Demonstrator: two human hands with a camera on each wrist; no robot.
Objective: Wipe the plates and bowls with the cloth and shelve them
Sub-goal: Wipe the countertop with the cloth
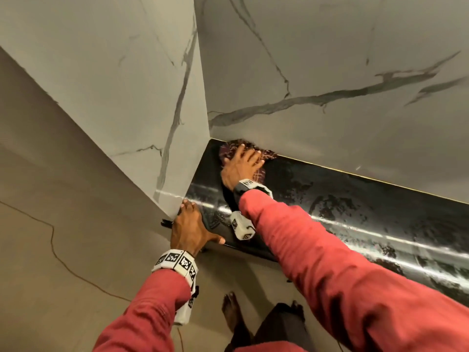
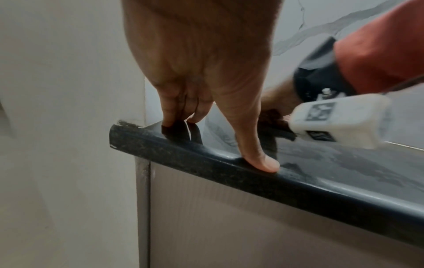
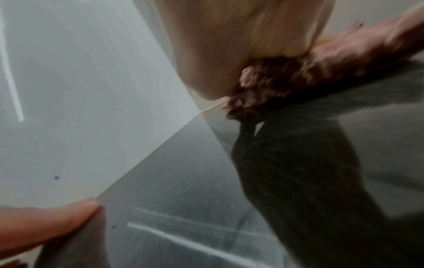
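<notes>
A dark maroon fuzzy cloth [image 1: 269,154] lies in the back left corner of the glossy black countertop [image 1: 355,199]. My right hand [image 1: 242,163] lies flat on the cloth with its fingers spread and presses it against the counter by the wall. The right wrist view, blurred, shows the cloth [image 3: 321,59] bunched under the palm. My left hand [image 1: 189,224] rests on the counter's front corner, its fingertips on the top and its thumb [image 2: 263,163] on the rounded front edge [image 2: 229,170]. It holds nothing. No plate or bowl is in view.
White marble-patterned walls [image 1: 330,59] meet at the corner behind the counter, and a side panel [image 1: 127,85] closes its left end. A beige cabinet front [image 2: 252,217] is below the counter edge. A thin orange wire [image 1: 58,255] trails over the beige floor.
</notes>
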